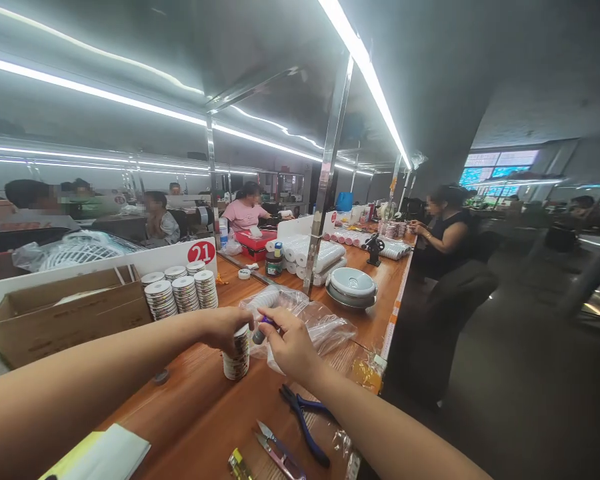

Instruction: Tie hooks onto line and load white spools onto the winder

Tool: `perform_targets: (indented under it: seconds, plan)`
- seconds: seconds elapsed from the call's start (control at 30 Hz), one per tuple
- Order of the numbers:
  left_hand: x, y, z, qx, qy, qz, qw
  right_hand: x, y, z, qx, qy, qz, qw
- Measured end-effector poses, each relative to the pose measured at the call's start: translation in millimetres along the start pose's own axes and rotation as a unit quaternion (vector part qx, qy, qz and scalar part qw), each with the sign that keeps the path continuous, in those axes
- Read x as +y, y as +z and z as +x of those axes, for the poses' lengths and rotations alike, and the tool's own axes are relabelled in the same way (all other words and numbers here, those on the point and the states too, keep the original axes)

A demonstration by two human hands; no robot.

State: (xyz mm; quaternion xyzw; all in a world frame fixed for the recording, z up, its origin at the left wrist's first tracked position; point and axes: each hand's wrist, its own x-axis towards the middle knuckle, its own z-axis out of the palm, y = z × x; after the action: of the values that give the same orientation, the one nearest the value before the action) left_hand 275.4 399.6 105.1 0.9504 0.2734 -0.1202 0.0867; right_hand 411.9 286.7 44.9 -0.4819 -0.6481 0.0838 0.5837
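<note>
My left hand (pixel 225 330) is closed around the upper part of a stack of white spools (pixel 237 368) with dark, coloured edges, which stands upright on the wooden table. Just right of the stack, my right hand (pixel 295 347) pinches a small grey-and-purple cylinder (pixel 260 333); its exact kind is too small to make out. Behind both hands lies a clear plastic bag (pixel 330 327). Blue-handled pliers (pixel 303 420) and thread snips (pixel 275 447) rest on the table, nearer to me than my right hand.
More spool stacks (pixel 184 293) stand beside a cardboard box (pixel 70 313) at the left. White rolls (pixel 310 252), a round white-lidded container (pixel 353 283) and a dark jar (pixel 274 265) sit farther back. A metal post (pixel 325 193) rises behind the bag. Several people work at other places.
</note>
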Motion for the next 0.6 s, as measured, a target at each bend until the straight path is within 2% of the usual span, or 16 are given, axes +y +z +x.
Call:
perform_targets:
  seconds: [0.17,0.33,0.43,0.6]
  plan:
    - [1.7,5.9,-4.5,0.027,-0.003,-0.017,0.999,1.1,-3.5,-12.2,-0.009,0.013,-0.007,1.0]
    - [-8.7,6.5,-36.5,0.066,-0.038,-0.031,0.997,3.9,19.8,-3.8,-0.065,-0.014,-0.041,0.997]
    - [-16.3,25.1,-59.3,0.053,-0.083,-0.038,0.994,9.1,38.4,0.0,-0.106,-0.035,-0.052,0.992]
    - [-17.6,74.1,-78.6,0.021,-0.137,-0.049,0.989,16.5,54.2,2.8,-0.121,-0.039,-0.042,0.991]
